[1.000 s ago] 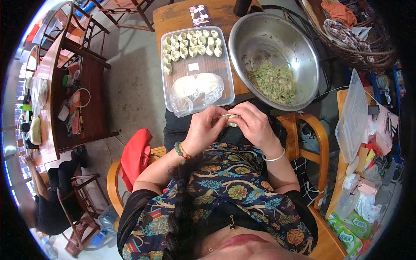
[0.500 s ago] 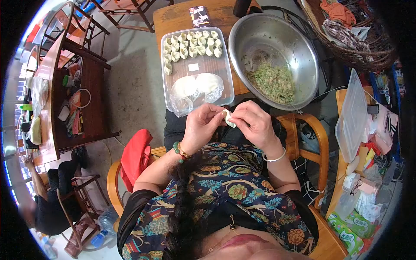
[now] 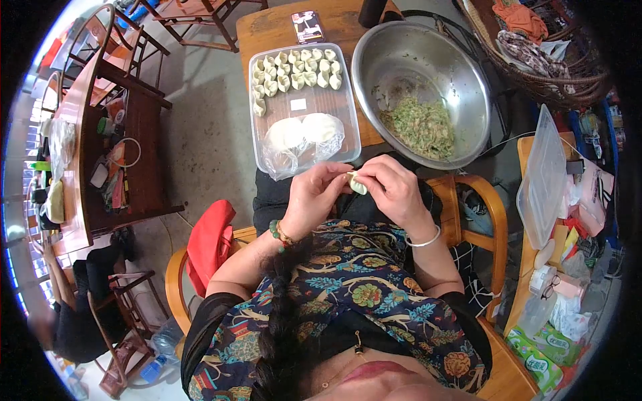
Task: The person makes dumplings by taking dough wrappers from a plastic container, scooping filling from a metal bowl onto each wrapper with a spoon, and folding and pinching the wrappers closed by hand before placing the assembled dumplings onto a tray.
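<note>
A small white dumpling [image 3: 358,185] is pinched between my left hand [image 3: 312,196] and my right hand [image 3: 393,192], above my lap. Its edge is folded together between thumbs and fingers. Just beyond my hands lies a clear plastic tray [image 3: 304,110] with several rows of dumplings [image 3: 297,69] at its far end. Two white dough pieces [image 3: 304,132] under plastic wrap rest at its near end. To the right of the tray, a large metal bowl [image 3: 461,73] holds green and pale filling [image 3: 420,125].
A small dark box [image 3: 307,27] lies on the wooden table [image 3: 261,30] behind the tray. A wicker basket [image 3: 542,80] is at upper right, a clear lid [image 3: 540,180] below it. Another person [image 3: 73,327] sits at lower left by a brown table [image 3: 73,180].
The dumpling has turned between my fingers, and its pleated side now faces up. My fingers have shifted slightly along its edge. The tray and bowl have hardly moved in view.
</note>
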Tool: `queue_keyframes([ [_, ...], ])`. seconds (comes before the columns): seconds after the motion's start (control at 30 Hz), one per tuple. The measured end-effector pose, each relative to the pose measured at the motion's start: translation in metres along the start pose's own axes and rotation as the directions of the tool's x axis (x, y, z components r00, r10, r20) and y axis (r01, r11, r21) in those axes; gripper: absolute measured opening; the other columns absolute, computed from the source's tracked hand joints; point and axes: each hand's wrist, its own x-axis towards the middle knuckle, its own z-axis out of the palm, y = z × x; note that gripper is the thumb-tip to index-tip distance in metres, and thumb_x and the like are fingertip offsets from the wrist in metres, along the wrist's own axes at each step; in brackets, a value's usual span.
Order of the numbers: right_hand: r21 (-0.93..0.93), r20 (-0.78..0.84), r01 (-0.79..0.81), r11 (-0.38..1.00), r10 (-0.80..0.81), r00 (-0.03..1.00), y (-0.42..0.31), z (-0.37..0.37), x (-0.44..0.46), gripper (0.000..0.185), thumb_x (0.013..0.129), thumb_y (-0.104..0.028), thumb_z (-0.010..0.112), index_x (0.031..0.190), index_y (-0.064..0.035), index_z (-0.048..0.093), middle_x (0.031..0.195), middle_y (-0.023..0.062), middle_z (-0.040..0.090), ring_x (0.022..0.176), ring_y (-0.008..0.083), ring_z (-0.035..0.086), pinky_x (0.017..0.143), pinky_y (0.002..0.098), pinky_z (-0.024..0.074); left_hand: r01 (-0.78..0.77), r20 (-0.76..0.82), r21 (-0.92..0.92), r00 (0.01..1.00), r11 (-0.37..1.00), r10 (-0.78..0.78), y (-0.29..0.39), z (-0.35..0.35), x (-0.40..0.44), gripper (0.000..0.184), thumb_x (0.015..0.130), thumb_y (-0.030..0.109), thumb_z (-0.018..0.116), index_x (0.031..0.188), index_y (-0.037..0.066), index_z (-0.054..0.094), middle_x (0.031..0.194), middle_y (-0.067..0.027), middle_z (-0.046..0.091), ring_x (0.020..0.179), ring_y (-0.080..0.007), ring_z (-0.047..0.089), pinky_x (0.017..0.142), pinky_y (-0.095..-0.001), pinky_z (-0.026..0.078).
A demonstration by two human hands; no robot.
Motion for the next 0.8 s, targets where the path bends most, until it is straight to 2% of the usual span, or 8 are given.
queue_keyframes([
  [0.07,-0.001,0.006,0.009,1.000,-0.009,1.000,-0.002,0.000,0.001,0.012,0.083,-0.002,0.070,0.091,-0.0006,0.063,0.087,0.0125,0.063,0.078,0.0297,0.065,0.068,0.0373,0.0528,0.019,-0.033,-0.138,0.999,0.990,-0.023,-0.001,0.000,0.000,0.011,0.096,0.002,0.060,0.101,-0.006,0.065,0.095,-0.0080,0.071,0.083,-0.0107,0.068,0.075,-0.0248,0.058],
  [0.17,0.004,0.036,0.036,0.999,-0.036,0.999,-0.004,0.002,0.002,0.012,0.083,-0.002,0.070,0.092,-0.0005,0.062,0.088,0.0126,0.063,0.078,0.0298,0.065,0.067,0.0374,0.0527,0.051,-0.034,-0.013,0.998,0.999,-0.051,-0.002,-0.005,0.000,0.012,0.096,0.002,0.060,0.102,-0.006,0.065,0.094,-0.0073,0.070,0.082,-0.0099,0.067,0.075,-0.0245,0.058],
  [0.37,0.097,0.017,-0.122,0.988,0.121,0.992,-0.004,0.006,0.002,0.013,0.085,-0.002,0.069,0.095,0.0003,0.062,0.090,0.0137,0.062,0.079,0.0314,0.064,0.067,0.0383,0.0525,-0.124,-0.030,0.202,0.991,0.971,0.132,-0.009,-0.005,-0.005,0.014,0.095,0.001,0.061,0.105,-0.007,0.065,0.093,-0.0065,0.070,0.082,-0.0092,0.066,0.073,-0.0245,0.058],
  [0.47,0.014,-0.022,0.010,1.000,-0.010,1.000,0.001,0.005,0.002,0.013,0.085,-0.003,0.069,0.096,0.0001,0.062,0.089,0.0139,0.061,0.078,0.0318,0.064,0.067,0.0385,0.0524,-0.095,0.017,0.187,0.995,0.978,0.094,-0.010,-0.006,-0.007,0.019,0.095,0.000,0.060,0.112,-0.007,0.064,0.099,-0.0077,0.070,0.085,-0.0097,0.066,0.075,-0.0244,0.058],
  [0.57,-0.027,-0.032,0.013,1.000,-0.014,0.999,0.000,0.002,0.003,0.017,0.081,0.002,0.071,0.096,-0.0004,0.064,0.087,0.0125,0.063,0.076,0.0272,0.063,0.066,0.0345,0.0517,-0.002,0.057,-0.036,0.998,0.999,0.004,-0.002,-0.003,-0.007,0.030,0.101,0.013,0.055,0.126,-0.004,0.057,0.116,-0.0108,0.066,0.102,-0.0132,0.064,0.089,-0.0290,0.055],
  [0.63,-0.011,-0.041,-0.003,1.000,0.003,0.999,-0.002,0.001,0.004,0.014,0.081,0.001,0.071,0.094,-0.0012,0.065,0.087,0.0123,0.063,0.075,0.0267,0.063,0.066,0.0340,0.0516,0.330,0.172,-0.518,0.944,0.789,-0.282,0.007,-0.001,-0.002,0.050,0.106,0.036,0.042,0.138,-0.002,0.047,0.131,-0.0130,0.057,0.119,-0.0190,0.056,0.106,-0.0362,0.045],
  [0.73,-0.006,-0.009,-0.046,0.999,0.046,0.999,0.002,0.002,0.002,0.013,0.082,-0.003,0.071,0.095,-0.0030,0.067,0.091,0.0111,0.062,0.084,0.0287,0.064,0.071,0.0371,0.0517,0.480,0.403,-0.616,0.873,0.625,-0.273,0.006,-0.004,0.004,0.068,0.104,0.053,0.029,0.141,-0.003,0.043,0.136,-0.0138,0.053,0.126,-0.0235,0.052,0.113,-0.0408,0.036],
  [0.8,0.032,-0.002,-0.071,0.997,0.071,0.997,0.002,0.002,0.002,0.015,0.081,-0.004,0.072,0.095,-0.0041,0.068,0.094,0.0098,0.062,0.088,0.0273,0.062,0.075,0.0364,0.0512,0.487,0.399,-0.613,0.870,0.622,-0.289,0.005,-0.003,0.003,0.074,0.103,0.057,0.028,0.139,-0.005,0.043,0.133,-0.0148,0.056,0.123,-0.0244,0.054,0.112,-0.0419,0.038],
])
